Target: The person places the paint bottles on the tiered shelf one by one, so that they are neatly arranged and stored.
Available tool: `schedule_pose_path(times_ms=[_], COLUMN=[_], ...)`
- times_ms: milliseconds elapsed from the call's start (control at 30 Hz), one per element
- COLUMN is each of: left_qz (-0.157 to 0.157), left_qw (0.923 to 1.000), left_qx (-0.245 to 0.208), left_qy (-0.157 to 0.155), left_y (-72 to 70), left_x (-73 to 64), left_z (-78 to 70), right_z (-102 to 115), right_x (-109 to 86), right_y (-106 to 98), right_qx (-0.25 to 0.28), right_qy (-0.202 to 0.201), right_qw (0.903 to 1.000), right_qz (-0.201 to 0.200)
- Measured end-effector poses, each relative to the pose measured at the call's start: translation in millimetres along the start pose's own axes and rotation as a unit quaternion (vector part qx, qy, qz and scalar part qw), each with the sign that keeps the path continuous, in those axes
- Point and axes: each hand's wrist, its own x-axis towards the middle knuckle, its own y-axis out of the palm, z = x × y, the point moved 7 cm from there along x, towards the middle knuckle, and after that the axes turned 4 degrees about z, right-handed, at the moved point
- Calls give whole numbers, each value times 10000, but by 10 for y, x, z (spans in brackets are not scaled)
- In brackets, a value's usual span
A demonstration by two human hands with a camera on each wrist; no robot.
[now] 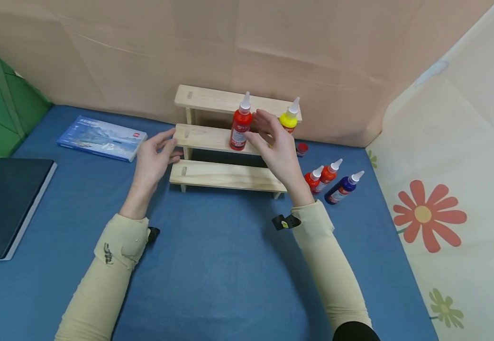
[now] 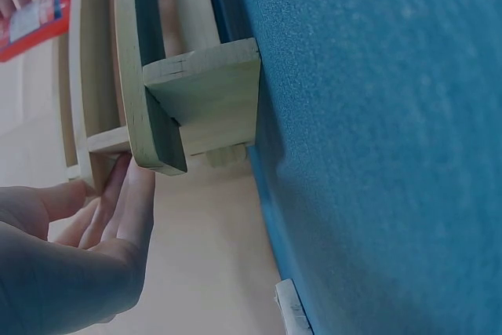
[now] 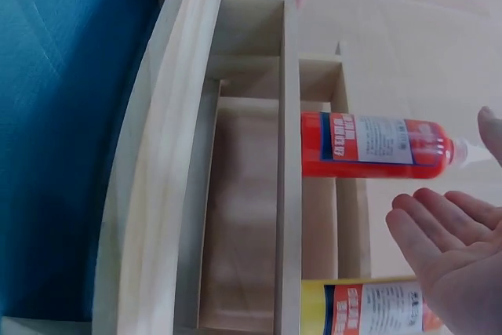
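A wooden three-tier shelf rack (image 1: 225,173) stands on the blue tabletop. With thumb and fingers my left hand (image 1: 155,154) pinches the left end of its middle tier; the left wrist view shows that hand (image 2: 94,233) at the board's end. On the middle tier a red paint bottle (image 1: 240,128) stands upright with its white nozzle up. Just right of it is my right hand (image 1: 277,147), fingers extended and apart from the bottle in the right wrist view. A yellow paint bottle (image 3: 376,307) stands on the same tier, partly behind the right hand.
Right of the rack are two red bottles (image 1: 327,174), a dark blue bottle (image 1: 342,189) and a small red-topped piece (image 1: 301,149). A blue boxed item (image 1: 104,137) and a dark book (image 1: 10,206) lie at the left. A beige wall covering (image 1: 144,57) rises behind.
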Motion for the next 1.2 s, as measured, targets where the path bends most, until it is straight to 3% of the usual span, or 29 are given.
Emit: schedule_pose_path(times_ms=[200, 500, 1000, 1200], left_qz=[-24, -62, -25, -13], left_qw=[10000, 9999, 9999, 9999], left_qx=[-10, 85, 101, 14], left_qy=[-3, 52, -51, 111], left_y=[-9, -31, 9, 7], left_x=[-6, -7, -11, -9], left_z=[2, -14, -5, -27], right_z=[-18, 16, 117, 103], right_x=[-144, -383, -660, -740], right_y=[-113, -374, -873, -1101], right_qx=[-12, -82, -218, -217], right_qy=[88, -325, -536, -458], right_qw=[9999, 9978, 9921, 9894], right_qz=[-116, -567, -1111, -1361])
